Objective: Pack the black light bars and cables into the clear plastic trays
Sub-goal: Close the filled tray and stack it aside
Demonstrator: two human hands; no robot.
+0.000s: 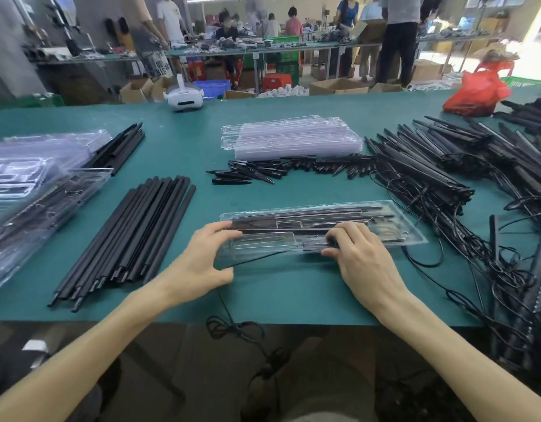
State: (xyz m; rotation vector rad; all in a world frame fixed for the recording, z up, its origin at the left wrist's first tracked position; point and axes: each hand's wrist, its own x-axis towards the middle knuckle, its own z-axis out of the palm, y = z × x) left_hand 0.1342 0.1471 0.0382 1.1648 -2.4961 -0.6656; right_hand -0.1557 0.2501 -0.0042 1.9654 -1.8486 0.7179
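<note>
Head view. The clear plastic tray (348,246) lies on the green table (293,293) directly before the person, long axis left to right. The black light bars (308,213) sit in its far channels, parallel to that axis. A cable (254,258) trails from the near side under the left hand (202,257) and over the table edge.

Left hand: fingers spread, tips resting on the tray's left end, thumb near the front rim. Right hand (357,254): fingers bent, tips pressed down into a near compartment, thumb at the front rim. It is unclear whether they pinch a part.

Assessment: the tray appears thin, light and prone to flexing and sliding, so support it at both ends by the rim. The bars look rigid and slender and are best held mid-length. The cable is limp and needs coiling before seating.
</note>
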